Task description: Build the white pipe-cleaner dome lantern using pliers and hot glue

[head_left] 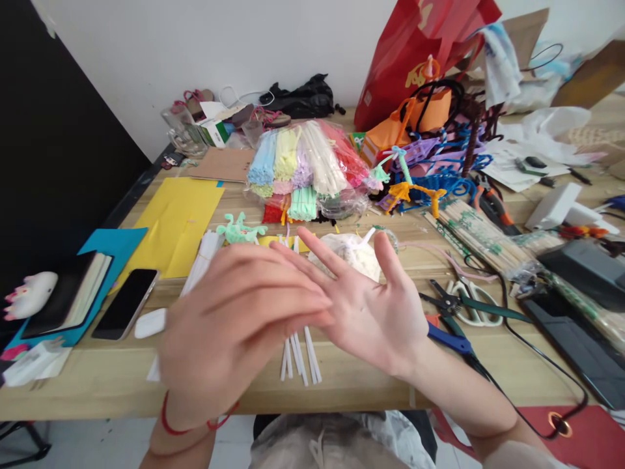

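Observation:
My left hand (239, 319), with a red cord round its wrist, is raised over the table's front part. Its back faces me, blurred, with the fingers stretched out close together. Their tips overlap my right hand (366, 306) in view; whether they touch it I cannot tell. My right hand is open, palm up, thumb and fingers spread, with a tiny speck on the palm and no object held. Below and behind the hands lie several white strips (312, 358), a cream-coloured bundle (354, 251) and a mint-green fuzzy stem piece (239, 228), all partly hidden.
Bagged coloured fuzzy stems (305, 163) lie at the back centre, before a red bag (415, 65). Pliers (452, 332), scissors (476, 303) and a black cable (532, 352) lie at right. A phone (125, 304), white case (150, 323) and notebook (68, 293) are at left.

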`<state>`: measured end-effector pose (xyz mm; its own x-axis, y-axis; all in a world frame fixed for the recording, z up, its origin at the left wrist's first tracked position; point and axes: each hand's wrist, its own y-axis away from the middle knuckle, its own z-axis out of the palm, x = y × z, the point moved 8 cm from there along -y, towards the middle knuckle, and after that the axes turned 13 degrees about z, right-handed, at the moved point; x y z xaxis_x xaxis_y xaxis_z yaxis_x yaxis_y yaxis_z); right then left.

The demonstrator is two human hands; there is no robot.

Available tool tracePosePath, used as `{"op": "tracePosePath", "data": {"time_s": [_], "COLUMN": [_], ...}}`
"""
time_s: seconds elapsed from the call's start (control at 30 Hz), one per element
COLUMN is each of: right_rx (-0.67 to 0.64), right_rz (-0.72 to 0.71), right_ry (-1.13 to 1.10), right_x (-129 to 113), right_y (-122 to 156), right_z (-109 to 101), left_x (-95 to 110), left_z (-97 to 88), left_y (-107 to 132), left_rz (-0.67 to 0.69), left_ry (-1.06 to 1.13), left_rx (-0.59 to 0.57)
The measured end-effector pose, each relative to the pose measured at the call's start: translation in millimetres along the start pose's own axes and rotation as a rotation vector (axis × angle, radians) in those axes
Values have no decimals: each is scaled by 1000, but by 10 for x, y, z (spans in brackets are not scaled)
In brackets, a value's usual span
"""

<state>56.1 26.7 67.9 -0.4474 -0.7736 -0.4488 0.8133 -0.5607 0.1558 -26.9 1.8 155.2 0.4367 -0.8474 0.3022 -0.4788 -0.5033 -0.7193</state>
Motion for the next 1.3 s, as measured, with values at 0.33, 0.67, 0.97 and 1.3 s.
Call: {"op": "tracePosePath", "data": {"time_s": [0.33, 0.67, 0.97, 1.3], "right_rx": [-9, 78, 279, 239], "right_rz": [-7, -168, -448, -550], "right_ry": [-22, 218, 438, 581], "right_x": [-42, -116, -344, -403], "right_y": [56, 142, 342, 426], "right_z": [-7, 68, -22, 9], "left_x": [257, 145, 76, 18], "left_z": [360, 362, 80, 42], "left_y": [-77, -62, -34, -6], "left_rz": [243, 60, 81, 15], "left_ry": [-224, -56, -210, -127], "left_rx": [-108, -293, -281, -122]}}
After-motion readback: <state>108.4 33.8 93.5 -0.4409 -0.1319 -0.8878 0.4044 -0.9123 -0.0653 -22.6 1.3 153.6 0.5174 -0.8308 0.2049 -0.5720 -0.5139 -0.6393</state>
